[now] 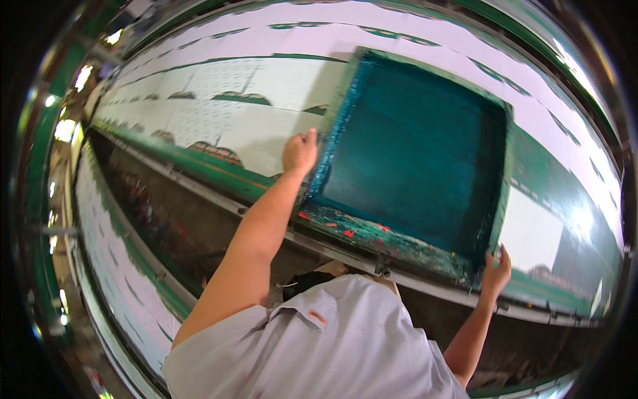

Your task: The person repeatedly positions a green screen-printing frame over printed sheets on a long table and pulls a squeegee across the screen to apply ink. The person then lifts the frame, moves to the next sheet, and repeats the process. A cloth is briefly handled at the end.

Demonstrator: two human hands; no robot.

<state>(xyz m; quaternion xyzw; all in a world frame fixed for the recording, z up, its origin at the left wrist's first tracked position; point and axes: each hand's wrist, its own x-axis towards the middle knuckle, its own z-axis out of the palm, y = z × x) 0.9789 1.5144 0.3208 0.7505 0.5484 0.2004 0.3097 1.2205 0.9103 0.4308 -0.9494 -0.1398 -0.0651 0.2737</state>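
A large screen-printing frame [412, 146], with dark teal mesh and a paint-spattered wooden border, lies across the long table in front of me. My left hand [300, 153] grips its left side, the fingers partly hidden against the wood. At the near right corner, my right hand [496, 271] holds the border, thumb and fingers bent about the edge. Red and green smears mark the frame's near bar [372, 233]. Pale printed sheets [266, 83] with dark curved shapes cover the table to the left and beyond the frame. A white sheet [531, 229] shows to its right.
A metal rail [199, 193] runs along the table's near edge, with a small metal fitting [382, 266] on it below the frame. Behind me on the left, a second long table [126, 279] carries more pale sheets. A dark aisle lies between the tables.
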